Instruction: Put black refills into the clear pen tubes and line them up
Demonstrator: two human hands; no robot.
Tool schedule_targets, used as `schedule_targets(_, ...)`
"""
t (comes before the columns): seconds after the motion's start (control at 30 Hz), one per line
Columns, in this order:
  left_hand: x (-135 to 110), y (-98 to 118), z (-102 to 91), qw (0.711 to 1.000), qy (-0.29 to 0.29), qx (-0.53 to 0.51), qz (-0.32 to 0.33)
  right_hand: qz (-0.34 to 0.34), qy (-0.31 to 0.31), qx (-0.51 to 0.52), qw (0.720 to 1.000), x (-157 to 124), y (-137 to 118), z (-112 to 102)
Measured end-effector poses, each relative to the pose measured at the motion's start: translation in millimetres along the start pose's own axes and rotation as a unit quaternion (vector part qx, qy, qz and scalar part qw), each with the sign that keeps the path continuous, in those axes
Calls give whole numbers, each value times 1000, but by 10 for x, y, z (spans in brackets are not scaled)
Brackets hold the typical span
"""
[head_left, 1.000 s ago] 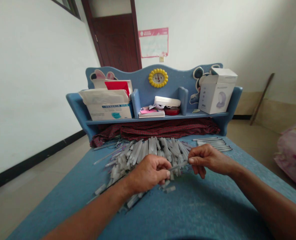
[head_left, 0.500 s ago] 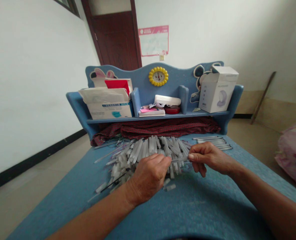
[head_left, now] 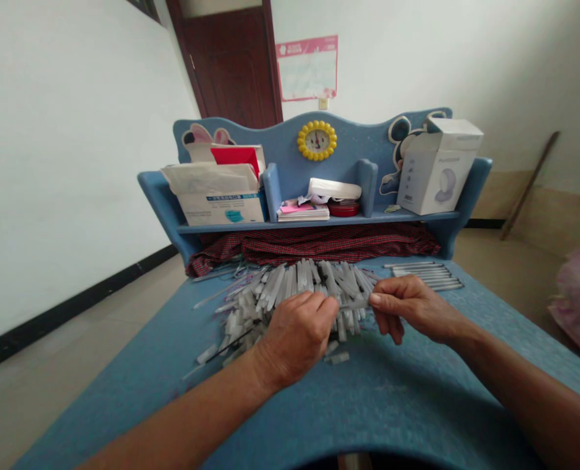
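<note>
A short translucent plastic tube stretches between my two hands over the blue desktop. My left hand is closed in a pinch around its left end, the fingertips partly hidden behind the knuckles. Thumb and forefinger of my right hand pinch the right end, with the other fingers curled below. Behind and left of the hands spreads a heap of similar translucent tubes, a thin black rod lying across its left side. A few short pieces lie at the heap's near edge.
Several thin grey rods lie in a row at the right rear. Dark red checked cloth is bunched under the blue shelf. The shelf carries a mask box, a red round case and a white carton.
The camera view has shifted slightly, so the shelf sits a little higher and further right. Both hands keep their pinch on the tube, nearly unmoved.
</note>
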State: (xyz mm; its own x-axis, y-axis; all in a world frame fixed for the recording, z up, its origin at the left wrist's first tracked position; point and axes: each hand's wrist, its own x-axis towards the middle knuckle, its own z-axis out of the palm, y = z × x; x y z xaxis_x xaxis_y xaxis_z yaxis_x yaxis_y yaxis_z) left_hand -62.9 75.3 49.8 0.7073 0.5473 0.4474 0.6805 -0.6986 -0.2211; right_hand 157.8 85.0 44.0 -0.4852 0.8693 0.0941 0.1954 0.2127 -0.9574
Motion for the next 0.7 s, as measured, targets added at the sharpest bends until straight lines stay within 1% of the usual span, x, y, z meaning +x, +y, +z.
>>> schedule_targets(0.07, 14, -5, -17, 999, 0, -33, -25, -13, 0, 13, 1000, 0, 7, 12)
schedule_targets(0.13, 39, -23, -53, 993, 11, -94, -71, -14, -1, 18, 1000, 4, 27, 28)
schedule_targets(0.2, 73, -49, -102, 974, 27, -181, -136, -5, -12, -16, 1000, 8, 53, 66)
schedule_targets(0.27, 108, -75, -149, 936, 33, -283, -206, -13, -39, -107, 993, 8, 74, 139)
schedule_targets(0.3, 123, -85, -167, 912, 32, -334, -236, -26, -54, -169, 984, 6, 79, 188)
schedule_targets(0.33, 136, -92, -178, 887, 32, -381, -260, -43, -66, -237, 968, 2, 82, 243)
schedule_targets(0.43, 155, -95, -178, 815, 38, -490, -307, -92, -90, -415, 901, -10, 88, 407)
schedule_targets(0.5, 156, -89, -159, 767, 41, -547, -332, -115, -98, -478, 865, -18, 101, 484)
schedule_targets(0.53, 155, -88, -149, 744, 40, -571, -344, -124, -99, -497, 853, -21, 110, 506)
schedule_targets(0.6, 152, -91, -131, 706, 35, -607, -364, -135, -97, -513, 842, -27, 124, 516)
schedule_targets(0.63, 150, -97, -125, 693, 35, -618, -371, -139, -96, -510, 844, -30, 126, 505)
schedule_targets(0.7, 148, -115, -116, 678, 36, -629, -378, -137, -96, -478, 862, -33, 116, 460)
